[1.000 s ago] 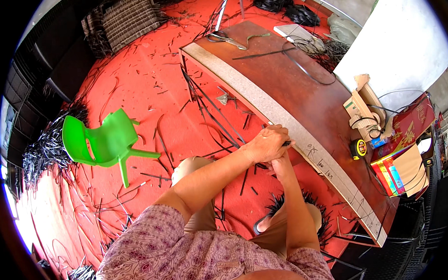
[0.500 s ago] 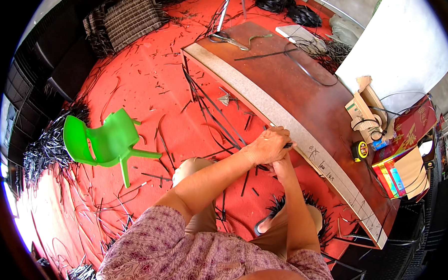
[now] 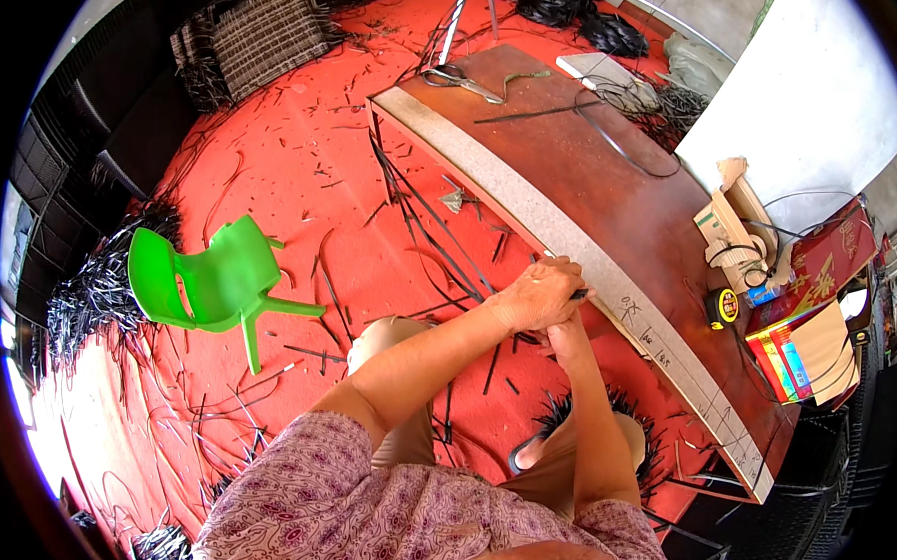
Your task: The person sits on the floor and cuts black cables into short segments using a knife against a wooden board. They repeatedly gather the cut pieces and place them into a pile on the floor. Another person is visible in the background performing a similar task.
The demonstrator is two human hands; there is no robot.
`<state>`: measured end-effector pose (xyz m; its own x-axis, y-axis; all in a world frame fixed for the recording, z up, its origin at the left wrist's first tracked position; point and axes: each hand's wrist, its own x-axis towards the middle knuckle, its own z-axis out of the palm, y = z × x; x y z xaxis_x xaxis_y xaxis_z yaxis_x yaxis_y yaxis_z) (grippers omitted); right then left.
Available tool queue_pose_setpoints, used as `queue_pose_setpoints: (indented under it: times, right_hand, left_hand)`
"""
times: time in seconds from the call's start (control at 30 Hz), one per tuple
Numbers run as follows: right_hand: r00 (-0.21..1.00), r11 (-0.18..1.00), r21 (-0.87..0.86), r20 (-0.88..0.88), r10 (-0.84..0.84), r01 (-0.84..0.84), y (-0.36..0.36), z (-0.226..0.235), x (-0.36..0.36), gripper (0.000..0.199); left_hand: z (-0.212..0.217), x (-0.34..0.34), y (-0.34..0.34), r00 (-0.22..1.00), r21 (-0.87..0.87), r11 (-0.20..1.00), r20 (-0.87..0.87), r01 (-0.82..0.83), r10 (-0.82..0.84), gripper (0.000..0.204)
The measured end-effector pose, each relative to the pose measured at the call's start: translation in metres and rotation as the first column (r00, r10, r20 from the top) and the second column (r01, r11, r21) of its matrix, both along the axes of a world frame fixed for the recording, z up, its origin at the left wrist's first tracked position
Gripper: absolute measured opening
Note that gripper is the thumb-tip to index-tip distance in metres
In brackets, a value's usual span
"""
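My left hand point(image 3: 541, 294) is closed, knuckles up, at the near edge of the brown table point(image 3: 604, 173). A small black end point(image 3: 579, 294) sticks out beside its fingers; its kind is too small to make out. Just below and partly behind it, my right hand point(image 3: 563, 333) is also closed, pressed up against the left, its fingers mostly hidden. Both hands are beside the pale board point(image 3: 525, 199) that runs along the table's near edge, with handwritten marks on its nearer half. Black strips point(image 3: 435, 236) hang from the table's far left corner towards my hands.
A green plastic chair point(image 3: 218, 275) stands left on the red floor covering point(image 3: 295, 197), which is strewn with black strip scraps. On the table lie scissors point(image 3: 465, 81), a yellow-black tape measure point(image 3: 721, 308), cardboard pieces point(image 3: 735, 227) and a colourful box point(image 3: 772, 361). A woven panel point(image 3: 263, 38) leans far left.
The whole view has shifted very slightly. Both hands stay together at the table's edge in nearly the same pose.
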<state>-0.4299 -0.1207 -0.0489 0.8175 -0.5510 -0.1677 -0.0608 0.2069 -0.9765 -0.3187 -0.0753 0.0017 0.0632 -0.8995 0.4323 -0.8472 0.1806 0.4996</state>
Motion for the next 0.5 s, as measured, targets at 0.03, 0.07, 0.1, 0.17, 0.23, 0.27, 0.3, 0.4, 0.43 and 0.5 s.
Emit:
queue_pose_setpoints:
  times: [0.03,0.07,0.1,0.17,0.23,0.27,0.3,0.4,0.43,0.5]
  right_hand:
    - [1.000,1.000,0.009,-0.004,0.002,-0.002,0.000,0.001,0.000,0.014]
    - [1.000,1.000,0.017,-0.008,0.005,-0.004,0.001,0.001,0.000,0.015]
    - [1.000,1.000,0.026,-0.012,0.005,-0.005,0.001,0.001,0.000,0.015]
    - [1.000,1.000,0.021,0.025,0.003,-0.003,-0.001,-0.004,0.002,0.016]
    - [1.000,1.000,0.030,0.025,-0.005,0.004,0.002,-0.002,0.002,0.015]
    - [1.000,0.999,0.038,0.010,-0.013,0.013,0.003,0.001,0.002,0.014]
    - [1.000,0.999,0.043,-0.004,-0.023,0.023,0.004,0.003,0.002,0.014]
    - [1.000,0.997,0.072,0.002,-0.003,0.003,0.000,-0.007,0.002,0.011]
    - [1.000,0.998,0.069,0.009,-0.004,0.003,-0.001,-0.008,0.002,0.010]
    - [1.000,0.998,0.066,0.023,-0.002,0.001,-0.001,-0.010,0.004,0.009]
  left_hand:
    - [0.000,0.000,0.000,1.000,-0.004,1.000,0.002,-0.003,0.003,0.033]
    - [-0.001,0.000,0.001,1.000,-0.009,1.000,0.004,-0.005,0.005,0.033]
    - [-0.001,0.000,0.001,1.000,0.004,1.000,0.009,-0.008,0.008,0.033]
    - [-0.002,0.000,0.000,1.000,0.029,0.999,0.019,-0.014,0.013,0.033]
    - [-0.003,0.002,0.000,1.000,0.030,0.999,0.015,-0.016,0.015,0.033]
    - [-0.004,0.002,0.001,1.000,0.031,0.999,0.013,-0.017,0.016,0.033]
    - [-0.004,0.002,0.001,1.000,0.030,0.999,0.010,-0.016,0.016,0.033]
    - [-0.003,0.002,0.001,1.000,0.039,0.999,0.010,-0.014,0.013,0.033]
    - [-0.003,0.001,0.000,1.000,0.047,0.999,0.014,-0.012,0.011,0.033]
    - [-0.003,0.001,0.000,1.000,0.049,0.999,0.019,-0.013,0.012,0.034]
